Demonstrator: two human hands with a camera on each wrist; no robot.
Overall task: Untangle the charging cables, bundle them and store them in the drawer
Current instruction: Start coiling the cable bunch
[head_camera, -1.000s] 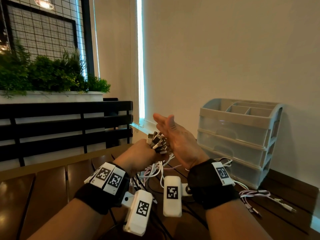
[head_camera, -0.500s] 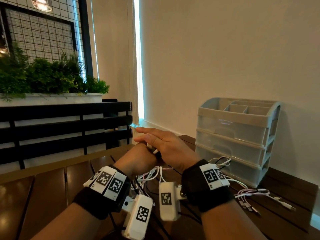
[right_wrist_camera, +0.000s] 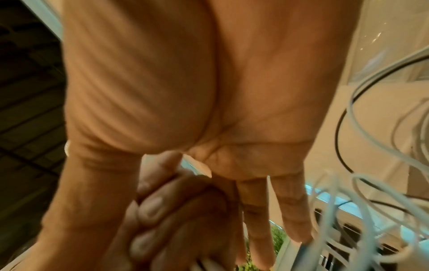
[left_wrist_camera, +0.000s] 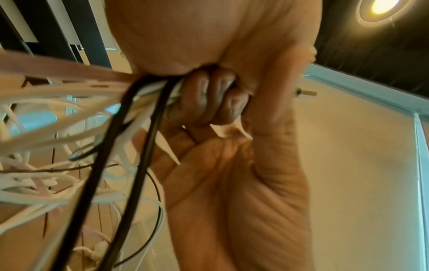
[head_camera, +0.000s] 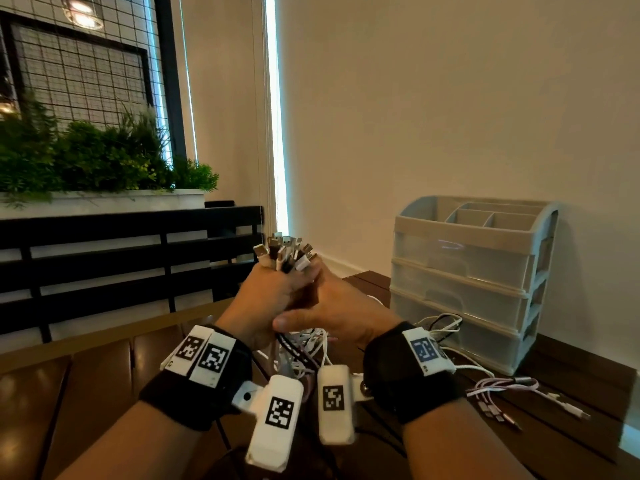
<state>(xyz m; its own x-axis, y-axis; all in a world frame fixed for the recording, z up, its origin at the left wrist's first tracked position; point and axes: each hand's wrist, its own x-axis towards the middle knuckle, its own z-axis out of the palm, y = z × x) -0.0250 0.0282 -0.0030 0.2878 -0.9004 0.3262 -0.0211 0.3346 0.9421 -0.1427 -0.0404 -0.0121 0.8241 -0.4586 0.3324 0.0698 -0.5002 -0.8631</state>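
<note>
The left hand hides the stretch of the cables that passes through its fist, so how the strands cross there cannot be told. The right hand covers the left fingers from the head view. Beside the drawer unit, the loose cable ends are too small to identify. Both wrist views blur the cables, which run off the picture edges.

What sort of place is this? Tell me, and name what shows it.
Probably a room at home or in a café, by a window. A dark wooden slat table stands against a plain wall, a plastic drawer organiser sits on it, and a planter of greenery tops a black slatted bench.
</note>
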